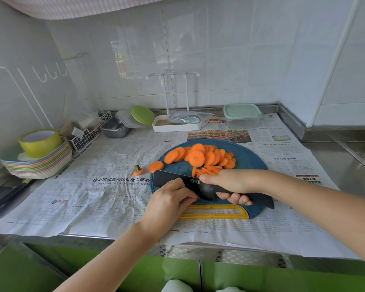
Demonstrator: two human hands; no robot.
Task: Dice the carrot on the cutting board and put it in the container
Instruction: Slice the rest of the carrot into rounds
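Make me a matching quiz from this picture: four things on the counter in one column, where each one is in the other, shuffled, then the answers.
1 knife
2 carrot slices
3 carrot top
4 container

A on the newspaper, left of the cutting board
B near the back wall
C in the right hand
D piled on the cutting board

Pairs: 1-C, 2-D, 3-A, 4-B

One board (249, 159). One knife (167, 177). Two hands: left hand (167, 204), right hand (230, 182). Carrot slices (200, 157) heaped, too many to count; one slice (156, 166) apart at the board's left edge. One carrot top (138, 170). One container (242, 115). One tape roll (40, 142). One wire basket (84, 138). One white rack (175, 125). One stack of plates (38, 167), plates uncounted.
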